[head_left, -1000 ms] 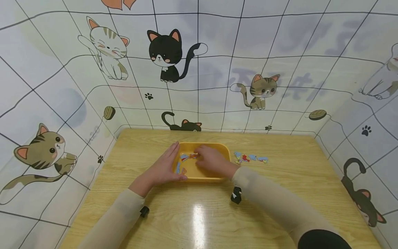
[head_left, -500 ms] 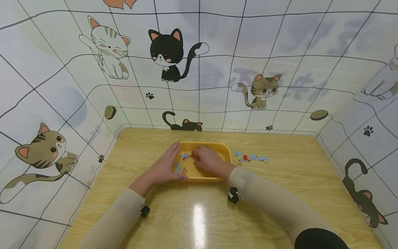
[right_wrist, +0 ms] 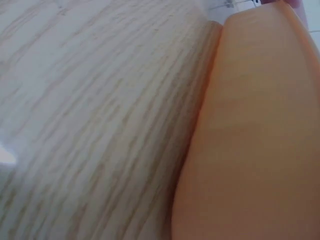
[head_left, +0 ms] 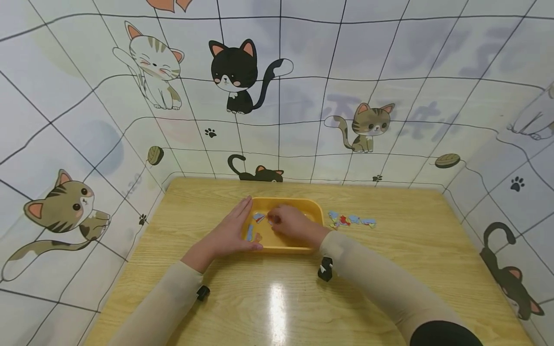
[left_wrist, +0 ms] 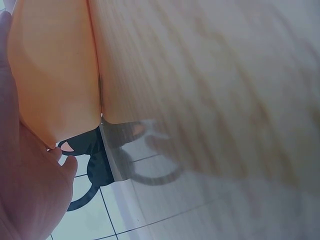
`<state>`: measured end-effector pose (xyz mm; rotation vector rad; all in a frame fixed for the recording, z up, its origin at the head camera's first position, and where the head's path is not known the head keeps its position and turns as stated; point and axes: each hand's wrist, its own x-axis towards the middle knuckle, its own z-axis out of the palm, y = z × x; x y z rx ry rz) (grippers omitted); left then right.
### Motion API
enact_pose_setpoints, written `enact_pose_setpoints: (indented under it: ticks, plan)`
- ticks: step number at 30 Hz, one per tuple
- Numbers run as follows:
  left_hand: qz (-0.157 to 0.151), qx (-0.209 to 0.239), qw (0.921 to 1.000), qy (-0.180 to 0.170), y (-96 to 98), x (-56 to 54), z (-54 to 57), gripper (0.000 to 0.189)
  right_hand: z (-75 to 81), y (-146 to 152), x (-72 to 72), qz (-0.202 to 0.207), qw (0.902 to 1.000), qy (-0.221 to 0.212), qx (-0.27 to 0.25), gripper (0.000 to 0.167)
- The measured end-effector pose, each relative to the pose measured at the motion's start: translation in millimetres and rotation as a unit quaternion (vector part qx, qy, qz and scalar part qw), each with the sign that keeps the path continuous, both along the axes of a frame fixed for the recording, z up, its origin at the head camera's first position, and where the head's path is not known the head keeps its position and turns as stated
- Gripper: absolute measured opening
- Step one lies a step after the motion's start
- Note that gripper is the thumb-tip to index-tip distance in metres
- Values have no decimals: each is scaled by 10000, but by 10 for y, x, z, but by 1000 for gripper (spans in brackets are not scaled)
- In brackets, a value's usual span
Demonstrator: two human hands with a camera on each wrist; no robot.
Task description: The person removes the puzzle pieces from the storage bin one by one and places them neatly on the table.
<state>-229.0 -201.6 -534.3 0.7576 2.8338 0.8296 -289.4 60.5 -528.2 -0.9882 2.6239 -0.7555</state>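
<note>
A yellow plastic tray point(head_left: 281, 249) stands on the wooden table. My left hand point(head_left: 225, 235) spans its left end with extended fingers, the thumb along the front rim and the fingertips at the back corner. Inside the tray, my right hand point(head_left: 292, 223) has its fingers bent and pinches a small jigsaw puzzle piece, mostly hidden by the fingers. Near the tray's left wall lie a blue-and-red puzzle piece point(head_left: 258, 217), a light blue piece point(head_left: 249, 232) and an orange-brown piece point(head_left: 258, 237). The left wrist view has the left hand point(left_wrist: 35, 185) against the tray's outer wall.
To the right of the tray, several puzzle pieces point(head_left: 354, 219) in blue, red and yellow lie in a row on the table point(head_left: 277, 283). A cat-patterned cloth point(head_left: 294, 120) rises behind the table and along both sides.
The right hand has moved slightly within the tray, and the piece seen beside its fingertips is now mostly covered by them. The left hand has stayed on the tray. The view has shifted a little.
</note>
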Motion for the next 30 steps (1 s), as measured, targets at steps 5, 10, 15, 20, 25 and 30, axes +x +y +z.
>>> enact_pose_setpoints:
  ticks: [5, 10, 15, 20, 25, 30]
  plan:
    - [-4, -13, 10000, 28, 5, -5, -8, 146, 64, 41, -4, 144, 9997, -196, -80, 32]
    - [-10, -11, 10000, 16, 8, -11, -9, 146, 116, 65, -9, 257, 9993, -250, -62, 29]
    - [-11, -26, 10000, 26, 8, -9, 9, 145, 104, 71, -55, 251, 9993, -288, -9, 28]
    - [-16, -5, 10000, 36, 11, -5, 29, 146, 49, 84, -97, 86, 9989, -462, -39, 29]
    - [-2, 1, 10000, -32, 9, -6, 23, 147, 51, 100, -72, -48, 9984, -568, 4, 34]
    - [1, 34, 10000, -47, 8, -4, 16, 147, 71, 140, -40, -126, 9989, -450, -37, 36]
